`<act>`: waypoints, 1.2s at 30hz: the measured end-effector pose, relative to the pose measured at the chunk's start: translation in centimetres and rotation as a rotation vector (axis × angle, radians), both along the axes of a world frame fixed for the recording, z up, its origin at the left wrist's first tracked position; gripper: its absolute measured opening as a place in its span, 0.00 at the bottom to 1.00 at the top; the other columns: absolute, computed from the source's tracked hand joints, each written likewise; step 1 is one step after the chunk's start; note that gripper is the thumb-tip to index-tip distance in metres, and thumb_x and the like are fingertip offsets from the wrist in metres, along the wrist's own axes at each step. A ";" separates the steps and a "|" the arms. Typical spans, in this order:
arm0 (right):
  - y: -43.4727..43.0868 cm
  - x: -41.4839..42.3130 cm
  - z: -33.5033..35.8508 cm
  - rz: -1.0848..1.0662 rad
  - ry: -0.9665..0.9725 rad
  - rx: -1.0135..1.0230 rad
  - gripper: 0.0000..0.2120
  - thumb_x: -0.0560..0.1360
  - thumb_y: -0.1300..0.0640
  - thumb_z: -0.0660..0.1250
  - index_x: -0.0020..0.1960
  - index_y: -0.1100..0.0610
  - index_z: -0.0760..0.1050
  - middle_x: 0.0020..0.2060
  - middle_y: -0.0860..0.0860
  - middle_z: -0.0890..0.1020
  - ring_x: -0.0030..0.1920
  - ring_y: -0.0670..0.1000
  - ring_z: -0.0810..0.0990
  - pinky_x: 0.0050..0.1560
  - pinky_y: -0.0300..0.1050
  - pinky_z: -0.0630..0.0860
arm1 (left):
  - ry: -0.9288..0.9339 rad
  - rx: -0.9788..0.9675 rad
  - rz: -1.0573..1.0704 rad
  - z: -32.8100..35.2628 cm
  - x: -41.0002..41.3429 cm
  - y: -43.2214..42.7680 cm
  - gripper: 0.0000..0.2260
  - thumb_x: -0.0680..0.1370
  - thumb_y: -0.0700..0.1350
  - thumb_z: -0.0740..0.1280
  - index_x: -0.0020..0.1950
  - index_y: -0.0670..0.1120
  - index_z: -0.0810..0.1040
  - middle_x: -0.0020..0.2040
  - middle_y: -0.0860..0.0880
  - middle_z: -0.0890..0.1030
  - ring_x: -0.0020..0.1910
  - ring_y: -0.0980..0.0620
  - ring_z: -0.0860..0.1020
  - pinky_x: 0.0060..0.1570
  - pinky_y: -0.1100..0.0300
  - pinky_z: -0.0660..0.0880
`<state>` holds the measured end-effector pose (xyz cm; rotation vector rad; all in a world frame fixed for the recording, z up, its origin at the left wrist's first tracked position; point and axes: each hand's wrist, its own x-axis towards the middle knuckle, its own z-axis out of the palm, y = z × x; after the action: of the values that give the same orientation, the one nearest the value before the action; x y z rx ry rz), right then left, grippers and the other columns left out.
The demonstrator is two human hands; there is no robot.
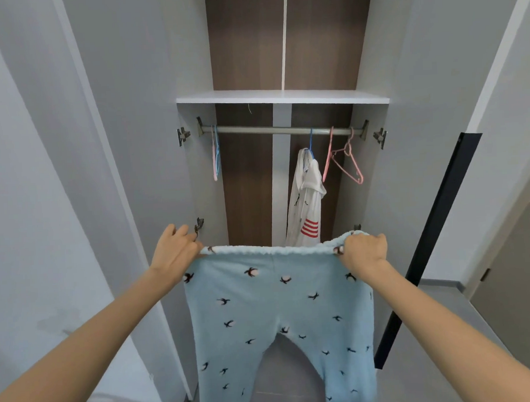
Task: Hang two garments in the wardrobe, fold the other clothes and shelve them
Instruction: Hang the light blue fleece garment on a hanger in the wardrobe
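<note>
Head view: your left hand point(174, 250) and right hand point(363, 249) each pinch the waistband of the blue fleece trousers point(280, 306), at its 10 and 2 o'clock corners, before the wardrobe point(201, 173). They look soft, light and floppy, so the waistband corners seem the best hold.

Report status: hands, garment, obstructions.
Left hand and right hand grip blue pants by the waistband, spread wide. White garment hangs on rail. Pink hangers free; nothing in the way.
</note>
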<state>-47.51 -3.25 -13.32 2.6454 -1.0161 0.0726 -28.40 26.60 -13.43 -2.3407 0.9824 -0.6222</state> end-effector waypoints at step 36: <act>-11.5 18.9 -0.2 -0.210 -0.413 0.361 0.26 0.76 0.63 0.58 0.72 0.64 0.57 0.65 0.58 0.73 0.66 0.59 0.70 0.63 0.52 0.69 | 0.154 -0.134 0.211 -1.5 23.6 -15.4 0.14 0.76 0.38 0.63 0.61 0.49 0.75 0.66 0.48 0.69 0.61 0.49 0.71 0.49 0.62 0.70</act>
<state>-28.58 -14.71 -13.47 2.8904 -1.5654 0.4422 -4.79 11.20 -14.97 -2.5997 0.7631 -0.4421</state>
